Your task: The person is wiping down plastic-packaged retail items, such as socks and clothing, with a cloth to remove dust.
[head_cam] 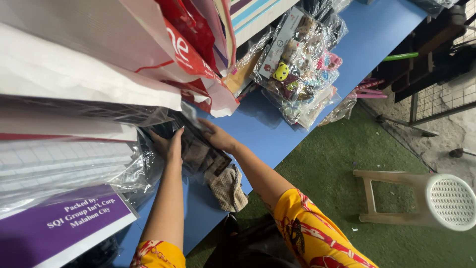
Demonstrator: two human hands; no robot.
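Both my hands reach under a stack of wrapped packages on a blue table (277, 134). My left hand (171, 144) presses flat against dark plastic-wrapped items (198, 149), fingers together. My right hand (215, 135) lies on top of the same dark packet, fingers bent over its edge. A beige knitted cloth (228, 187) hangs off the table edge just below the packet. Whether either hand grips the packet is hidden by the wrapping.
White and red bags (124, 54) and clear-wrapped boxes (54, 164) overhang at left. A clear bag of small colourful trinkets (297, 64) lies farther along the table. A white plastic stool (426, 198) lies tipped on green turf at right, near a wire rack (436, 94).
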